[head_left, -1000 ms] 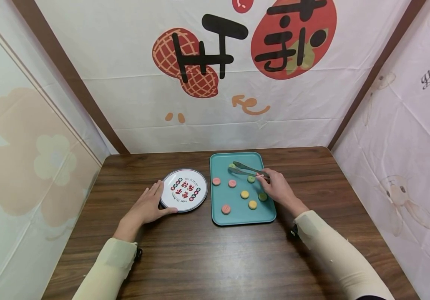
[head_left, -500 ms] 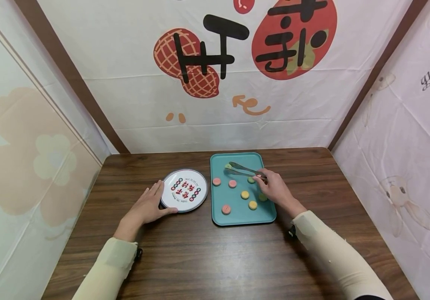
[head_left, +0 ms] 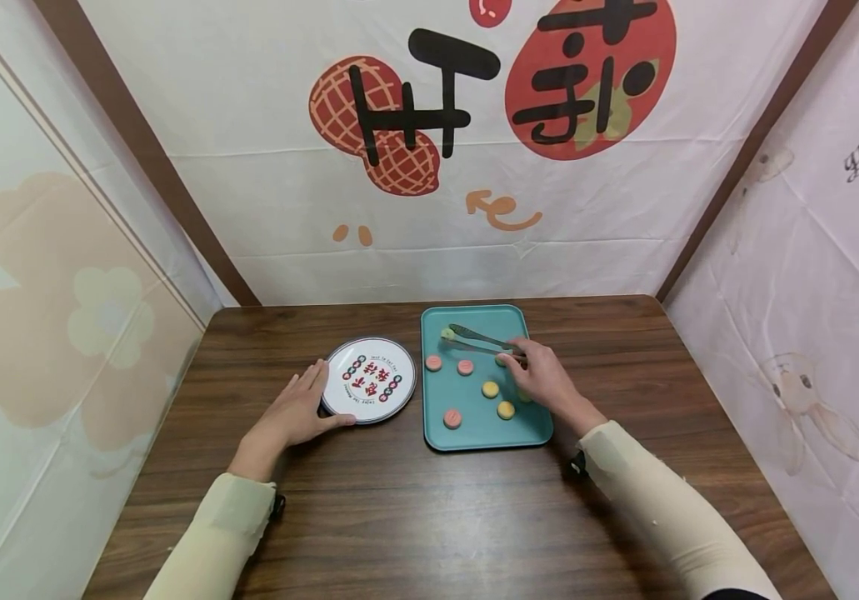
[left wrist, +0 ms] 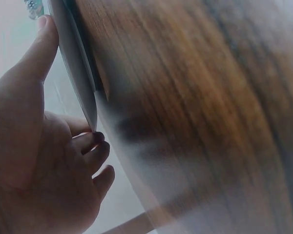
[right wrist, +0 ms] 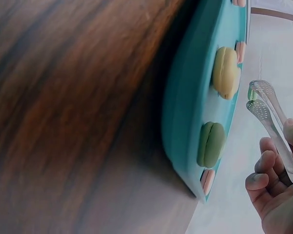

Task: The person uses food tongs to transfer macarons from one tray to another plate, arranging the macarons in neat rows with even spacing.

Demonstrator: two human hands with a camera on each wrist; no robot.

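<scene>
Clock bearings as in the head view, 12 pointing away from the wearer. We record a brown wood-grain table (head_left: 414, 517) carrying a teal rectangular tray (head_left: 464, 397) with rounded corners. At the tray's 9 o'clock, just beside it, lies a round white plate (head_left: 367, 382) with red lettering.

The left hand (head_left: 290, 412) lies at the plate's 8 o'clock, fingers relaxed and spread, touching the rim; we see no firm clasp. The right hand (head_left: 546, 375), over the tray's 3 o'clock side, has its fingers curled round silver metal tongs (right wrist: 272, 127) with perforated tips.

Between those tips, over the tray's 11 o'clock, sits a small pale-green round macaron (head_left: 447, 333); the right wrist view suggests it is clear of the tray. Three pink macarons (head_left: 465, 367), two yellow macarons (head_left: 491, 389) and darker green macarons (right wrist: 212, 145) rest below, the green ones partly hidden by the hand in the head view.

Handling, our judgement: the pale piece should be light, with a brittle shell, and apt to slip from smooth metal. We would grip it across its sides at mid-width, squeezing only lightly, with the tips level.
</scene>
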